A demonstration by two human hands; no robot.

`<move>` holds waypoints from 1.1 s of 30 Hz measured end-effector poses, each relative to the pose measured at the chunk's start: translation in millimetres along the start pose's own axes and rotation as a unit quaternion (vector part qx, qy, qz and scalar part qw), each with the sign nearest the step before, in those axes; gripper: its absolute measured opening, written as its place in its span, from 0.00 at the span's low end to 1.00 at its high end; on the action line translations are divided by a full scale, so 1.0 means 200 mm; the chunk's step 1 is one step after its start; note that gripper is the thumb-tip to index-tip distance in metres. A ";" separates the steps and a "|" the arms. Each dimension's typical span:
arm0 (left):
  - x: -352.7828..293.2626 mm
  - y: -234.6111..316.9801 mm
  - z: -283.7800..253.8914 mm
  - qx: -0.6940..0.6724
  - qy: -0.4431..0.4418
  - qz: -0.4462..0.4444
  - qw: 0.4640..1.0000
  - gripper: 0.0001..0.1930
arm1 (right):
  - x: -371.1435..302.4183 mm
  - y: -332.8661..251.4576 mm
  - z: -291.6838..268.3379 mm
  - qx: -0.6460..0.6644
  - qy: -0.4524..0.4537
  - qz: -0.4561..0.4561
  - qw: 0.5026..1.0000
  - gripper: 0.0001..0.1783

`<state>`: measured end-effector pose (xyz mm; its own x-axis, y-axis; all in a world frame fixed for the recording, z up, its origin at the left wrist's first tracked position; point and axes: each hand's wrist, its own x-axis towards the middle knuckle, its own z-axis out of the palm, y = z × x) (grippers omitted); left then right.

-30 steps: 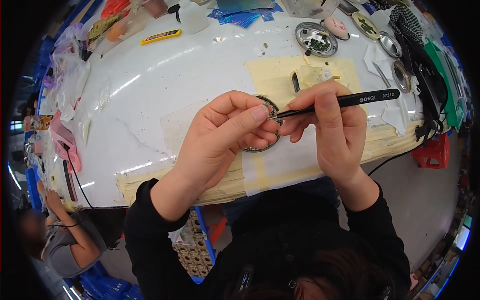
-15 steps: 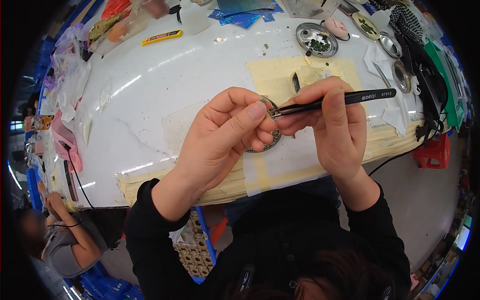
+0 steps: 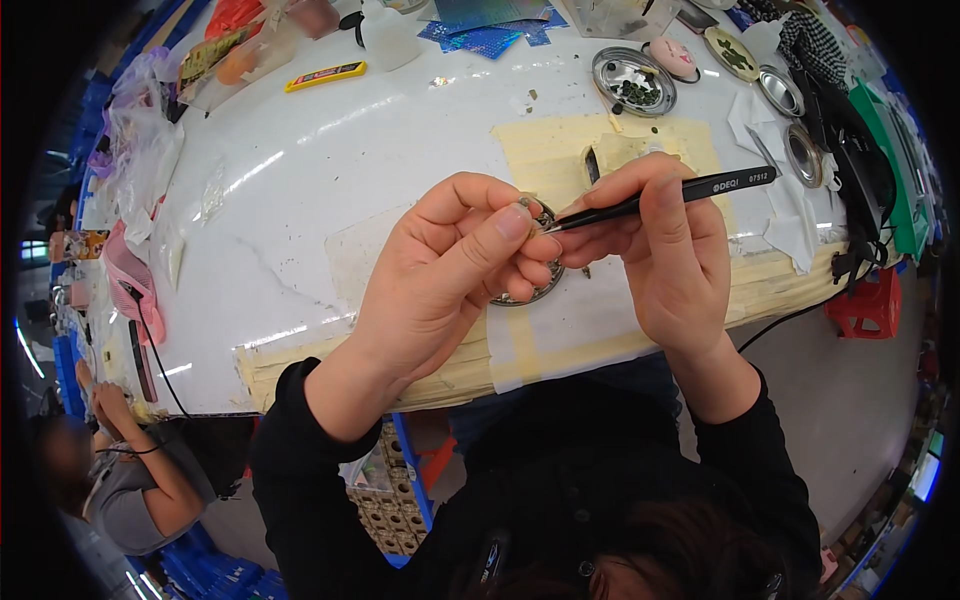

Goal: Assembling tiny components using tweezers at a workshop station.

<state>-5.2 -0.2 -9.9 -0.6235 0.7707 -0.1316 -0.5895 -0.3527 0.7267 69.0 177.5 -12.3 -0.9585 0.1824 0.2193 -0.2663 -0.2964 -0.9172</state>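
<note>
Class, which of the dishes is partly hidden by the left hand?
The dish behind the left hand; the other dishes all lie higher in the picture, clear of it.

pale lettering stands along the black tweezers (image 3: pixel 700 188) in the right hand (image 3: pixel 680 255): a small round emblem and a short word in capitals, then, after a gap, a short row of digits nearer the blunt end. both groups are sharp enough to read and run lengthwise on the handle, slanting up to the right with it. on the desk (image 3: pixel 290 200), a flat yellow pack (image 3: pixel 326 76) bears dark and red print, too small to make out. a yellow packet (image 3: pixel 215 58) at the clear tray (image 3: pixel 212 94), toward the upper left, also carries dark marks, which are too blurred to tell as letters.
</note>
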 end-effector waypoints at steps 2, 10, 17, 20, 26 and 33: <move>0.00 0.00 0.00 0.005 0.001 0.002 1.000 0.06 | 0.00 -0.01 0.01 -0.003 0.002 0.005 1.000 0.23; 0.00 0.00 0.04 0.045 0.022 0.009 0.999 0.06 | 0.01 0.00 -0.01 0.005 -0.006 0.016 1.000 0.24; 0.00 0.00 0.03 0.051 0.022 0.011 0.998 0.06 | 0.01 0.00 -0.01 -0.006 -0.010 0.026 1.000 0.25; 0.00 0.00 0.03 0.050 0.023 0.009 0.998 0.06 | 0.01 0.01 -0.01 -0.006 -0.006 0.034 0.999 0.26; -0.01 0.02 0.04 0.123 0.042 0.011 0.991 0.06 | 0.02 0.01 -0.02 -0.006 0.017 0.035 0.999 0.26; -0.02 0.01 0.05 0.215 0.054 0.031 0.975 0.05 | 0.02 0.00 -0.02 -0.005 0.007 0.041 0.999 0.24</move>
<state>1.3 1.0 -1.0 -0.7153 0.6862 -0.1325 -0.2942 -0.1237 0.9477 66.1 181.1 -12.8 -0.9753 0.1717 0.1386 -0.1860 -0.3015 -0.9352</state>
